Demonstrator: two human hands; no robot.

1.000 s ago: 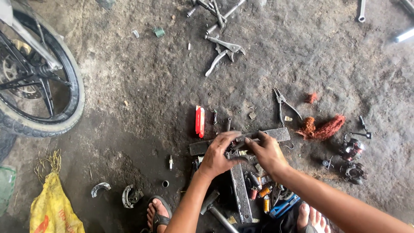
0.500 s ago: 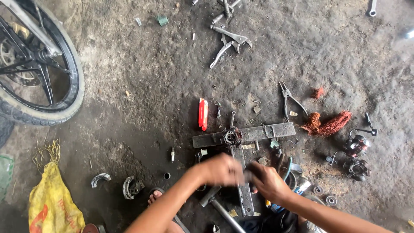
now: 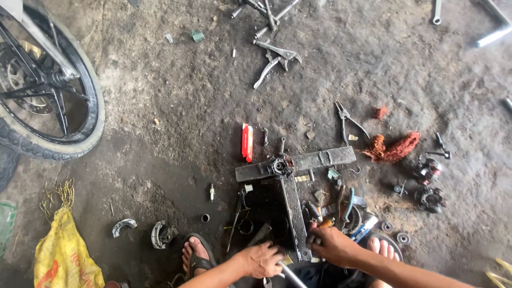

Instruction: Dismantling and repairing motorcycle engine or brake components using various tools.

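Observation:
Two dark metal bars lie on the ground as a T, a cross bar (image 3: 322, 158) and a long bar (image 3: 294, 212) that runs toward me. A round toothed part (image 3: 280, 165) sits at their junction. My left hand (image 3: 261, 260) is closed on a grey metal rod (image 3: 291, 275) just left of the long bar's near end. My right hand (image 3: 335, 246) is at that same end, its fingers curled on a small piece that I cannot make out. My sandalled feet (image 3: 196, 256) (image 3: 381, 246) flank both hands.
A red box (image 3: 247, 142), pliers (image 3: 348, 120), an orange rag (image 3: 396, 149) and small engine parts (image 3: 429, 184) surround the bars. Locking pliers (image 3: 275, 60) lie farther off. A motorcycle wheel (image 3: 50, 101) stands at the left, with a yellow bag (image 3: 65, 253) and brake shoes (image 3: 160, 234) below it.
Both hands have left the round part at the junction and come back toward me to the long bar's near end. The left hand now grips the rod.

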